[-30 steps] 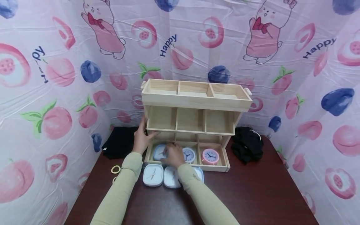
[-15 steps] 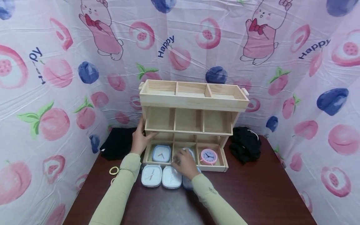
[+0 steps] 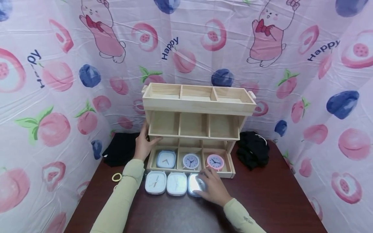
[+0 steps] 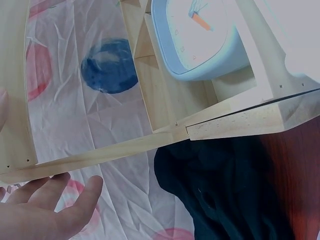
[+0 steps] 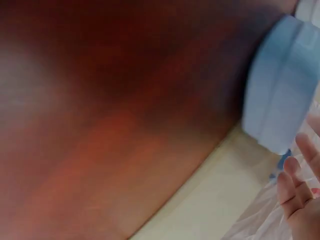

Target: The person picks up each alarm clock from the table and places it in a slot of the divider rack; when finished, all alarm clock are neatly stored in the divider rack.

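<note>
My left hand point(image 3: 142, 146) holds the left side of a tiered wooden organizer point(image 3: 199, 108); in the left wrist view its fingers point(image 4: 82, 205) lie along the side strip. My right hand point(image 3: 214, 187) hovers, fingers spread, at a blue-rimmed square alarm clock point(image 3: 196, 185), the rightmost of a front row. Two white square clocks, one on the left point(image 3: 155, 183) and one in the middle point(image 3: 176, 183), complete that row. In the organizer's bottom tier sit a blue square clock point(image 3: 166, 159), a round white clock point(image 3: 190, 161) and a round pink clock point(image 3: 215, 162), one per compartment.
Dark cloth bundles lie on the table at the organizer's left point(image 3: 119, 149) and right point(image 3: 253, 149). A yellow ring point(image 3: 117, 177) lies left of my left forearm. Printed fabric point(image 3: 186, 38) hangs behind and at both sides of the dark table point(image 3: 279, 200).
My right hand has moved right from the bottom tier's left compartment, past the middle one, to the rightmost front clock. The left hand stays at the organizer's side. The view has shifted slightly.
</note>
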Demonstrator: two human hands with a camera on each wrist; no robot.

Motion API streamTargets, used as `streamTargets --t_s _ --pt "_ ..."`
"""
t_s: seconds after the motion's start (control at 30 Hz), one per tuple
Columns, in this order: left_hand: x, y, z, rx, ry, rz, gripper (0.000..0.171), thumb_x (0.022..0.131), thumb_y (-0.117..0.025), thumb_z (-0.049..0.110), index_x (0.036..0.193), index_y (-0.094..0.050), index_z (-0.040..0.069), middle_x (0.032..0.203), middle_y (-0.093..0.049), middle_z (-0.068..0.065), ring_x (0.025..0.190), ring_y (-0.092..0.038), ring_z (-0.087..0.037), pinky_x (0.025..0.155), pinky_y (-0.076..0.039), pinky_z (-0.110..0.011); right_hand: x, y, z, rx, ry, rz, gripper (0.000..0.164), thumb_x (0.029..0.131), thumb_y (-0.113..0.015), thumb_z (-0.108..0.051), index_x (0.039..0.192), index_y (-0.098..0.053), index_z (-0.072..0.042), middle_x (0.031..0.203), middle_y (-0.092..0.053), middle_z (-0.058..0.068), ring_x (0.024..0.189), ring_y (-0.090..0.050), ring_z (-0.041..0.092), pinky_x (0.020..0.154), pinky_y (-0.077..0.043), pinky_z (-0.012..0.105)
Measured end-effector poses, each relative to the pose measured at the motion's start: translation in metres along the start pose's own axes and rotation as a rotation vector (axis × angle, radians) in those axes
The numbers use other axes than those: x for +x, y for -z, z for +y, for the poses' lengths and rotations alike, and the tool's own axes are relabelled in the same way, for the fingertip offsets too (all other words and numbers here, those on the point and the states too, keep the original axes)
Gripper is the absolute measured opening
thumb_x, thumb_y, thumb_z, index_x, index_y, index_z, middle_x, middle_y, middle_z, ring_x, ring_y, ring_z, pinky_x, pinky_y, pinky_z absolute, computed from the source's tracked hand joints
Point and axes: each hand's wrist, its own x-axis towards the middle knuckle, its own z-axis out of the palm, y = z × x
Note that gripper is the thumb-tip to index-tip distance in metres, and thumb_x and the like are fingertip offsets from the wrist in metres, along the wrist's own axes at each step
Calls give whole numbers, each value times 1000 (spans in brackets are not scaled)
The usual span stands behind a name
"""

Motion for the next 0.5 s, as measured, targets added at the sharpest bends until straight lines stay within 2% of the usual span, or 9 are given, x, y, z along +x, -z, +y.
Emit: streamTargets --t_s 0.13,0.27,0.5 --pt "0 0 0 4 3 12 112 90 -89 19 173 -16 36 170 -42 -16 157 -43 -32 127 -42 -56 -14 2 4 10 -5 -46 77 71 -94 -61 133 -75 -20 140 -65 4 130 -57 32 106 -55 54" --pt "0 0 -1 9 2 16 112 90 -89 19 172 -16 38 169 -43 -16 157 -43 -31 127 -42 -56 -22 3 3 20 -46 -89 88 68 -96 -60 143 -70 -21 148 -61 2 132 -53 28 107 -54 51" --pt "-1 -2 -1 7 8 11 111 90 -88 17 172 -16 38 171 -39 -16 158 -41 -36 128 -40 -55 -28 0 -1 53 -82 -64 86 66 -101 -49 141 -71 -21 151 -60 5 134 -56 29 109 -56 50"
